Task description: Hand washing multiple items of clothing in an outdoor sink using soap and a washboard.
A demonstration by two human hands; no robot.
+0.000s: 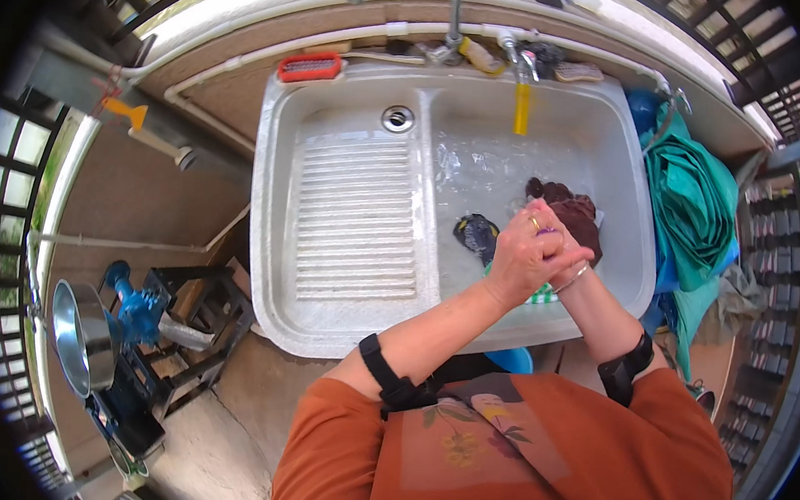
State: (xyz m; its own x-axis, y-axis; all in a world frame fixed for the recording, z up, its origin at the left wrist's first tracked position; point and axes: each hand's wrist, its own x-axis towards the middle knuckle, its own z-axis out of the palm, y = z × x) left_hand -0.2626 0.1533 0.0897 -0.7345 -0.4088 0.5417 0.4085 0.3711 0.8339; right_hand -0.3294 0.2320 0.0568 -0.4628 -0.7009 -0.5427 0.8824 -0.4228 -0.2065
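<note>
Over the right basin of a white double laundry sink (428, 280), my left hand (518, 256) and my right hand (572, 253) are pressed together. Something purple shows between the fingers; the palms are hidden, so I cannot tell what they hold. Beyond my hands a dark maroon cloth (579, 218) lies in shallow water. A dark cloth item with yellow marks (477, 233), perhaps a sock, rests to their left. Partly covered by my wrists is a green-and-white checked cloth (543, 296). A yellow hose (521, 109) hangs from the tap (511, 41) at the back.
The left basin has a ribbed washboard (357, 218) and a drain (397, 119). On its back corner sits a red-framed brush (309, 66). A curved faucet (454, 7) rises behind. Teal tarpaulin (693, 202) is bunched at the right; a blue grinder (140, 314) stands lower left.
</note>
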